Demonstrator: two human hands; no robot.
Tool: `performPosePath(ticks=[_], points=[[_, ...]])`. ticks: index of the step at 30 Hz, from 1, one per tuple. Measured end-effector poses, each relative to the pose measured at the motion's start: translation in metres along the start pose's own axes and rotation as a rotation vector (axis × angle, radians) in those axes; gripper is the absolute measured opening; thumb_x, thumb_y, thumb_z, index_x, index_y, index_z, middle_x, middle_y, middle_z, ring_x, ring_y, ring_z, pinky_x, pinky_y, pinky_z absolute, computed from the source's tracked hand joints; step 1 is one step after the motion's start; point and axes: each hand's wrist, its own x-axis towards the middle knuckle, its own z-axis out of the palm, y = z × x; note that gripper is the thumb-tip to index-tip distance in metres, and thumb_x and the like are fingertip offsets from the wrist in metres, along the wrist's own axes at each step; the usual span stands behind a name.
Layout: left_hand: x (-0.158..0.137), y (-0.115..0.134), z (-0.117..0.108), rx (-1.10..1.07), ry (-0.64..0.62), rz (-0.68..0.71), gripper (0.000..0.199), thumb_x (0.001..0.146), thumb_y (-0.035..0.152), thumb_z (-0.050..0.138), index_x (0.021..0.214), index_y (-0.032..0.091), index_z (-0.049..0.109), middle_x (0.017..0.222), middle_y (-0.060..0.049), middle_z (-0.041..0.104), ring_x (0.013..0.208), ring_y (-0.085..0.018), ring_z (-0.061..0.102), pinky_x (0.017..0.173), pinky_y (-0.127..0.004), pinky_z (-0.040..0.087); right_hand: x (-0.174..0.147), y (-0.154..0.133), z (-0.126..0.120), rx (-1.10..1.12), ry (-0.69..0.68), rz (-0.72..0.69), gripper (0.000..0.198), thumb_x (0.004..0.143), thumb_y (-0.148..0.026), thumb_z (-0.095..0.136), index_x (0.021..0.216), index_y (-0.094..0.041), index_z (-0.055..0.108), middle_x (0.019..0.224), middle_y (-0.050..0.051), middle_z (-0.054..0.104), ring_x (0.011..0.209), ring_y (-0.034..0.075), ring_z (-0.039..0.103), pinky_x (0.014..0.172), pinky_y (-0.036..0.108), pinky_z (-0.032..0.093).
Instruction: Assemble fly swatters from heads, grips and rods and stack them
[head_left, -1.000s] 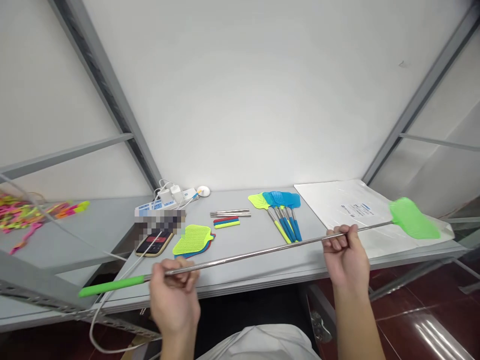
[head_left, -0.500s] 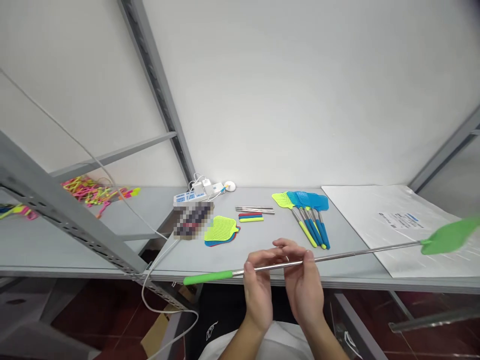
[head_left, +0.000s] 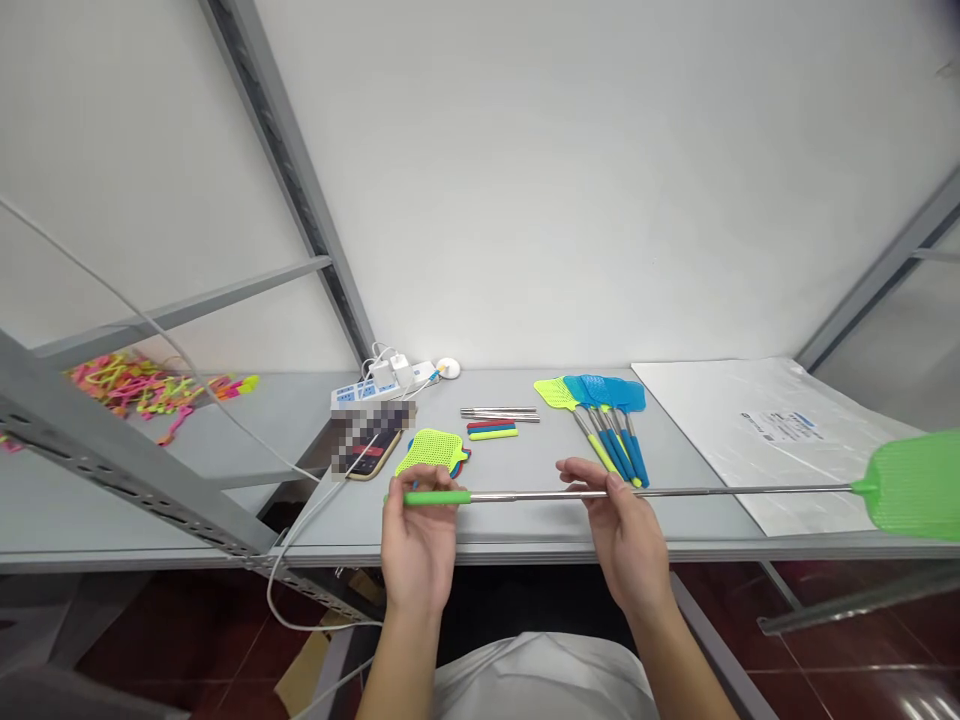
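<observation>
The left hand (head_left: pixel 420 540) is palm up, its thumb and fingers closed about the green handle (head_left: pixel 444 497) of the swatter (head_left: pixel 551 495). The right hand (head_left: pixel 626 540) grips the rod of the same swatter between thumb and fingers. The swatter is held nearly level above the front edge of the counter (head_left: pixel 517 470), with its handle at the left and its green head (head_left: pixel 915 485) at the right, partly cut off by the edge of view. Beyond the left hand lies a stack of flat heads (head_left: pixel 431 450), yellow uppermost, with blue and red showing beneath. Near this stack, red, blue and yellow grips (head_left: pixel 493 433) lie side by side; metal rods (head_left: pixel 499 414) lie just behind them. Beyond the right hand, blue and yellow swatters (head_left: pixel 596 390) are fanned, heads toward the wall (head_left: pixel 540 200) and handles toward the front. To their right lies a white package (head_left: pixel 697 420) with a printed label. At the left of the counter are a phone (head_left: pixel 367 460), partly blurred, and a power strip (head_left: pixel 349 398) carrying plugs. Farther left, multicoloured strands (head_left: pixel 139 388) lie heaped on a separate surface.
</observation>
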Motion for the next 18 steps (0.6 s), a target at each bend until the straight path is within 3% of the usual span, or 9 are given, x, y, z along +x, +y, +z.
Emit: performPosePath(ticks=[6,11,15,18], points=[[-0.007,0.005,0.010,-0.137,0.107,-0.048,0.027,0.096,0.034,0.050,0.078,0.017,0.059,0.070,0.001,0.053,0.076,-0.016,0.060,0.075,-0.034,0.054,-0.003,0.000,0.002,-0.042,-0.066,-0.003,0.042,0.102,-0.039,0.036,0.110,-0.026,0.075,0.121,0.007,0.069,0.111,0.025,0.058,0.094,0.040,0.041],[-0.003,0.013,0.008,-0.222,0.164,-0.052,0.027,0.097,0.026,0.045,0.072,0.018,0.049,0.061,0.006,0.045,0.061,-0.010,0.053,0.068,-0.028,0.051,-0.003,-0.004,0.002,-0.047,-0.082,-0.031,0.043,0.102,-0.037,0.035,0.112,-0.025,0.075,0.123,0.007,0.068,0.114,0.026,0.058,0.093,0.041,0.044],[0.006,0.021,-0.003,-0.188,0.217,-0.020,0.031,0.097,0.020,0.042,0.066,0.018,0.043,0.054,0.008,0.038,0.051,-0.007,0.045,0.065,-0.023,0.049,-0.001,-0.004,-0.001,-0.052,-0.075,-0.039,0.041,0.101,-0.037,0.037,0.112,-0.025,0.075,0.124,0.008,0.068,0.116,0.027,0.058,0.093,0.041,0.045],[0.010,0.022,-0.006,-0.084,0.222,0.015,0.028,0.094,0.021,0.048,0.066,0.018,0.047,0.054,0.008,0.041,0.050,-0.008,0.045,0.065,-0.025,0.050,0.001,-0.004,-0.005,-0.044,-0.057,-0.052,0.040,0.101,-0.036,0.038,0.111,-0.024,0.075,0.123,0.009,0.069,0.118,0.028,0.058,0.093,0.042,0.046]])
